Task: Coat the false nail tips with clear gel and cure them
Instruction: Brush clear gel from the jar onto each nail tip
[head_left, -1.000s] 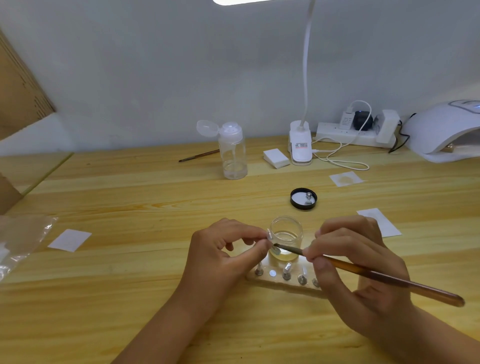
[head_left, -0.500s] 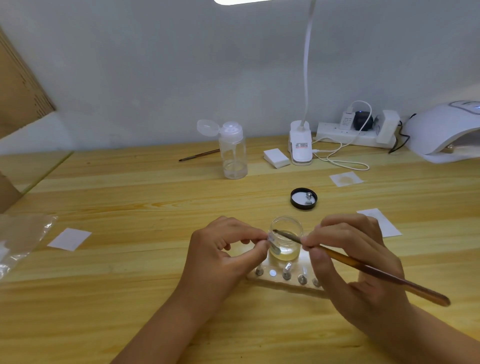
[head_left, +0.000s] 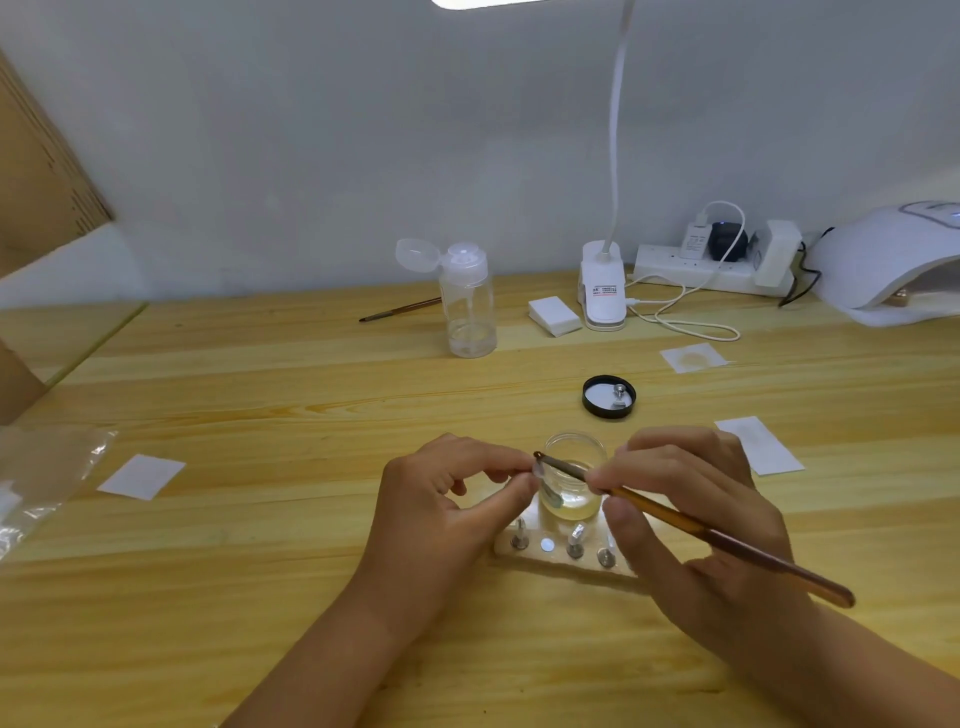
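Observation:
My left hand (head_left: 447, 499) pinches a small clear nail tip on a metal stud (head_left: 543, 475) between thumb and forefinger. My right hand (head_left: 691, 509) grips a brown-handled brush (head_left: 727, 540); its dark tip touches the nail tip. Just behind them stands an open glass jar of clear gel (head_left: 574, 488). In front of the jar lies a pale holder strip (head_left: 561, 558) with several metal studs standing in it, partly hidden by my right hand. The white curing lamp (head_left: 893, 265) sits at the far right of the wooden table (head_left: 260, 597).
The jar's black lid (head_left: 609, 397) holds one stud. Behind it stand a clear pump bottle (head_left: 467, 301), a spare brush (head_left: 400, 310), a white block (head_left: 554, 315), a clip lamp base (head_left: 602, 293) and a power strip (head_left: 696, 267). White paper pieces (head_left: 141, 476) and a plastic bag (head_left: 36, 478) lie around.
The brush tip rose from the jar's side up to the nail tip in my left hand. My left hand lifted the tip slightly.

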